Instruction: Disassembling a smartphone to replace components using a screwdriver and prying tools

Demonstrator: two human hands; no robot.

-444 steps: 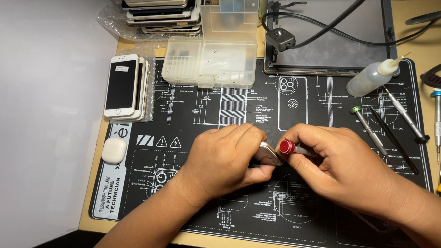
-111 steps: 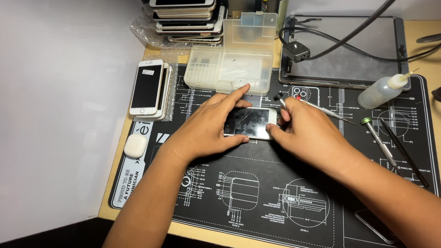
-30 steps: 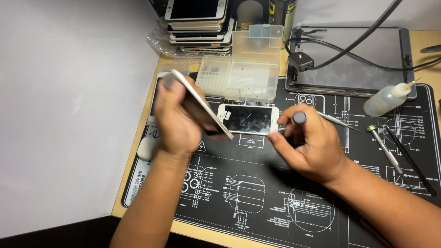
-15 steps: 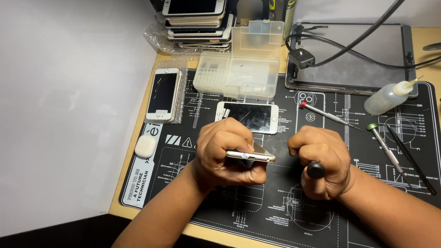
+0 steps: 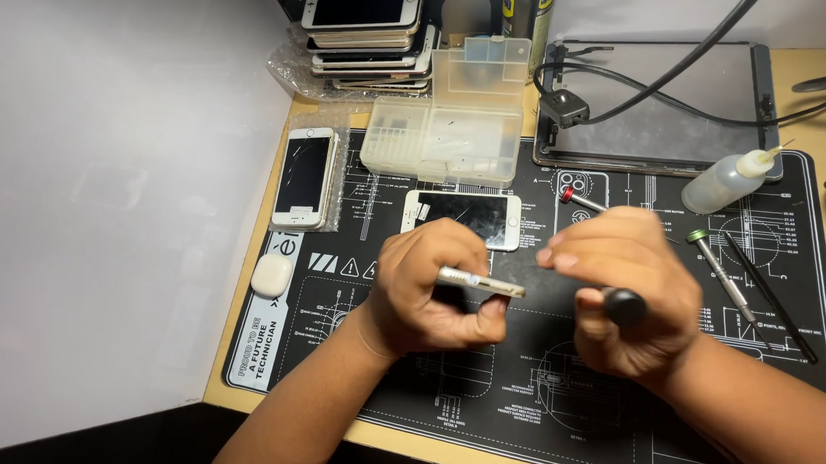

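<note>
The phone (image 5: 479,282) sits edge-on at frame centre, pinched by the left hand (image 5: 429,293): thin, stiff, probably slick and fragile, best held by its rims. The right hand (image 5: 625,302) is closed around a black-capped screwdriver (image 5: 621,306). Another phone (image 5: 463,217) lies just above on the mat (image 5: 516,413).

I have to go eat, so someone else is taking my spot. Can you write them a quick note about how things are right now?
Left hand: grip shut on a slim phone, held edge-on above the black mat.
Right hand: grip shut on a black-handled screwdriver; its tip is hidden.
A detached screen lies face up on the mat behind the hands, and spare drivers lie to the right.
Done or left: screw progress cannot be told.
</note>
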